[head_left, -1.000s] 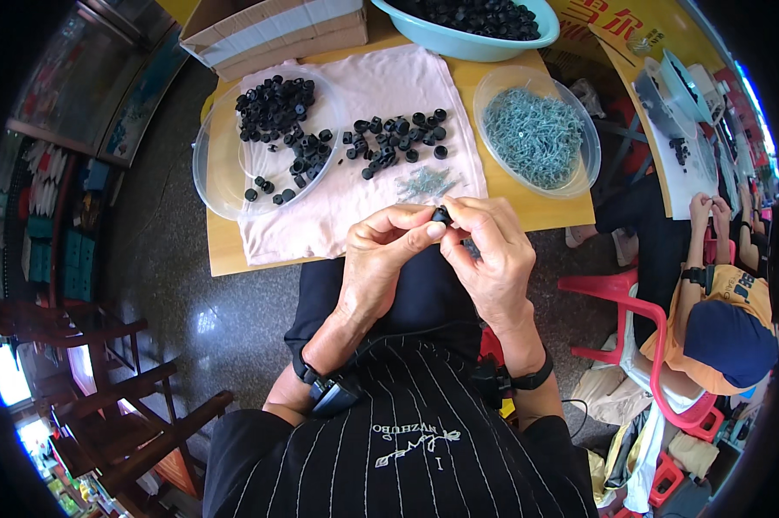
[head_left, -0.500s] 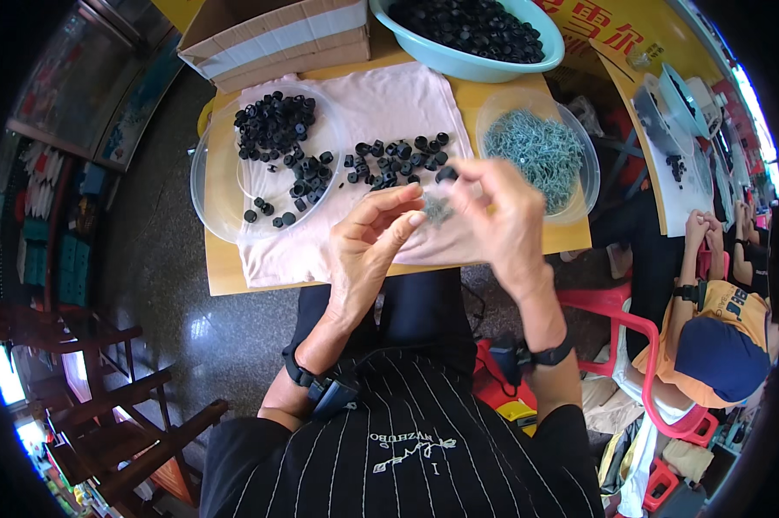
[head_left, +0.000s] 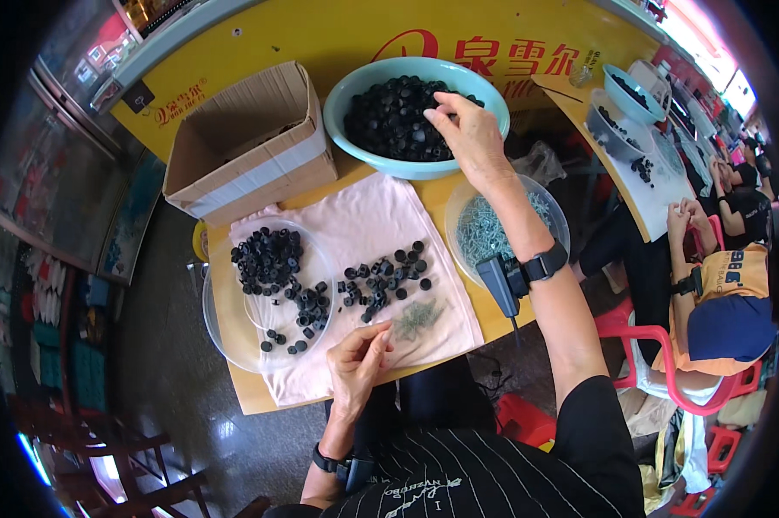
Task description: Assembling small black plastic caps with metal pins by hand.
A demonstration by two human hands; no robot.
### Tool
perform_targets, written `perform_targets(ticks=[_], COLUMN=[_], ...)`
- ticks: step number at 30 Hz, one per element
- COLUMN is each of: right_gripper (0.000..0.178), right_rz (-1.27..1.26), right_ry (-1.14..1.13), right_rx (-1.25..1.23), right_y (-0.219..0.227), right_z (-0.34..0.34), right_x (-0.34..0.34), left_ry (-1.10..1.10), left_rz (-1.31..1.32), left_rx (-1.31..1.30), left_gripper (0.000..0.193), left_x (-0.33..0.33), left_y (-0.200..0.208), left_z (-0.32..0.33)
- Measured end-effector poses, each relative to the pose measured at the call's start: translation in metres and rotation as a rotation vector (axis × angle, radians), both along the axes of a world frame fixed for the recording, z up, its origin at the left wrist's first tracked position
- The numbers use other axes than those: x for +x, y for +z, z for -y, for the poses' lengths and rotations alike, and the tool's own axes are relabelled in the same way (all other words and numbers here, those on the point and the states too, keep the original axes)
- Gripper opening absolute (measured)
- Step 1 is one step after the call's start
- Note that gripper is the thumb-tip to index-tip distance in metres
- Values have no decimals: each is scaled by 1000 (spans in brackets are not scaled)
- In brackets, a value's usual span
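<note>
My right hand (head_left: pixel 471 134) is over the pale teal basin (head_left: pixel 355 158) full of small black plastic caps (head_left: pixel 398 121). Its thumb and forefinger are closed near the caps; anything between them is hidden. Close to the cloth's front edge is my left hand (head_left: pixel 355 363), thumb and fingertips pressed together, and what they hold, if anything, cannot be made out. A small pile of thin screws (head_left: pixel 417 319) lies beside it on the pink cloth (head_left: pixel 368 203). Loose black caps (head_left: pixel 379 283) are scattered beyond that hand.
To the left, a clear round tray (head_left: pixel 260 358) bears more black parts. A tub (head_left: pixel 564 224) of screws sits at right, partly under my forearm. An open cardboard box (head_left: pixel 260 177) stands at the back left. A person (head_left: pixel 718 302) sits at the neighbouring table.
My right hand has moved from beside my left hand, where it held a black cap, out to the basin. No cap shows in it now. The view has shifted forward.
</note>
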State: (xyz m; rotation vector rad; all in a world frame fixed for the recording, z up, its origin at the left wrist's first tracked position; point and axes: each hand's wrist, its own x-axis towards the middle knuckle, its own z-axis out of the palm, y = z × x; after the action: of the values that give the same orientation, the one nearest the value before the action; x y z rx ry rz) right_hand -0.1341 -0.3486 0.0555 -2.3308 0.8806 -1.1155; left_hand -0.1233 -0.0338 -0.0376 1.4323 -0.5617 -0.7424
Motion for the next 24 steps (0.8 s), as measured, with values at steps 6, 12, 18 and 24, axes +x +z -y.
perform_targets(ticks=[6, 12, 18, 24], right_gripper=[26, 31, 49, 57], right_rz=[238, 404, 815, 1140], right_ry=[42, -48, -7, -172], right_rx=[138, 386, 543, 576], right_y=[-2, -13, -3, 10], right_z=[-5, -9, -4, 23], right_x=[-36, -99, -164, -220], left_ry=[-34, -5, -35, -22], left_rz=[136, 101, 87, 126], left_rx=[87, 50, -34, -35], left_gripper=[17, 16, 15, 15], left_x=[3, 5, 10, 12], left_y=[0, -10, -20, -21], left_z=[11, 7, 8, 14])
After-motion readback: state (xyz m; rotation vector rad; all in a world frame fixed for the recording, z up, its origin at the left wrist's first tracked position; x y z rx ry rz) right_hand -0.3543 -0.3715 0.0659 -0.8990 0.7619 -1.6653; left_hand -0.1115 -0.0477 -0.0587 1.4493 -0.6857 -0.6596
